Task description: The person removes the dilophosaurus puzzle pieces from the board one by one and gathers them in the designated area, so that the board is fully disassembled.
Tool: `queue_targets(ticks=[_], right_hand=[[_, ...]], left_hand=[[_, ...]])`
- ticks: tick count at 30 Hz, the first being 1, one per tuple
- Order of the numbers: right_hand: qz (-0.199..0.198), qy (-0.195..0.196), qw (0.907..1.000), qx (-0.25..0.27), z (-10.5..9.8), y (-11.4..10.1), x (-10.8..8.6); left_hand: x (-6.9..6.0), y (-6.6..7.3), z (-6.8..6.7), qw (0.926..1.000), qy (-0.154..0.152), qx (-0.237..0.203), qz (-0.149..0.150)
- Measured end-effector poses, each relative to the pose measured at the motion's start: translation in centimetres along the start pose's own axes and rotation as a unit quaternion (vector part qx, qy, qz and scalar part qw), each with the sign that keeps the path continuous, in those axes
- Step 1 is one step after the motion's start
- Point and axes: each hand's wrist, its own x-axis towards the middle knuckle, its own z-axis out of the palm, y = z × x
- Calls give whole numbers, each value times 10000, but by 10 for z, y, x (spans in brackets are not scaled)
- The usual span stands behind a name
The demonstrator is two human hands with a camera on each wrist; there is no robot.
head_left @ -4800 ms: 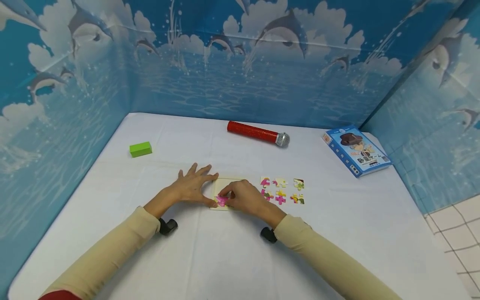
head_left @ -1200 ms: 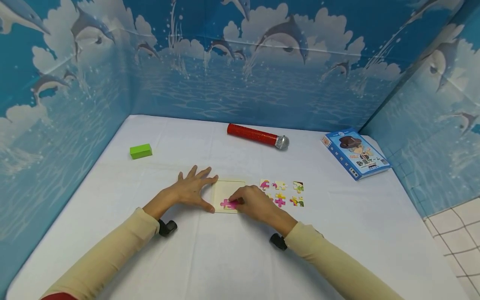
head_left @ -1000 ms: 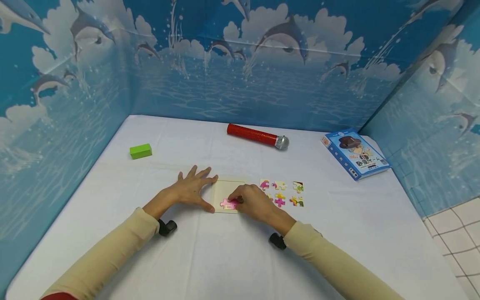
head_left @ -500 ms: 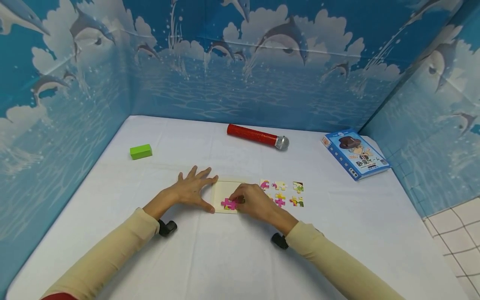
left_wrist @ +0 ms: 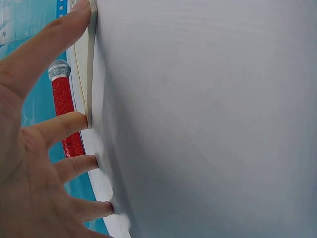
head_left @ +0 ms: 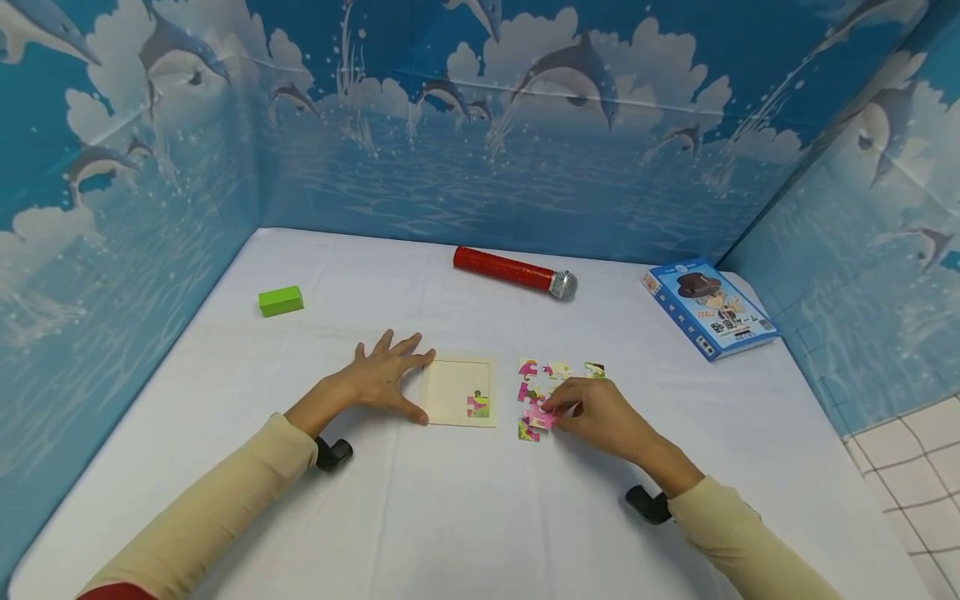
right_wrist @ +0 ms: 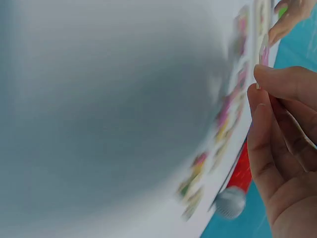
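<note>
A cream puzzle tray (head_left: 458,392) lies on the table, with one pink-and-green puzzle piece (head_left: 477,405) in its near right corner. My left hand (head_left: 380,377) rests at the tray's left side, fingers spread; in the left wrist view its thumb and index finger touch the tray edge (left_wrist: 90,64). Right of the tray, my right hand (head_left: 600,414) pinches a pink puzzle piece (head_left: 542,414) between thumb and fingertips, over the loose pieces. The right wrist view shows that piece (right_wrist: 264,54) edge-on. Several loose puzzle pieces (head_left: 528,367) lie there, some hidden by the hand.
A red microphone (head_left: 506,268) lies behind the tray. At the back left sits a green block (head_left: 281,301), and a blue box (head_left: 712,307) is at the back right. Dolphin-printed curtains (head_left: 480,167) stand around the white table.
My right hand has moved right, off the tray, carrying the pink puzzle piece to the loose pieces. The piece in the tray's near right corner now shows. My left hand stays put.
</note>
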Motion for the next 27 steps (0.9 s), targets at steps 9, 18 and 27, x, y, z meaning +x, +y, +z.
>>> queue_targets(ticks=[9, 18, 27], right_hand=[[235, -298, 9993, -66, -8, 22, -23], [303, -444, 9983, -245, -6, 20, -23], [289, -188, 9986, -402, -8, 6, -9]], left_hand=[[0, 0, -1, 9999, -19, -105, -16], [0, 0, 0, 10000, 76, 13, 34], [0, 0, -1, 10000, 44, -32, 37]])
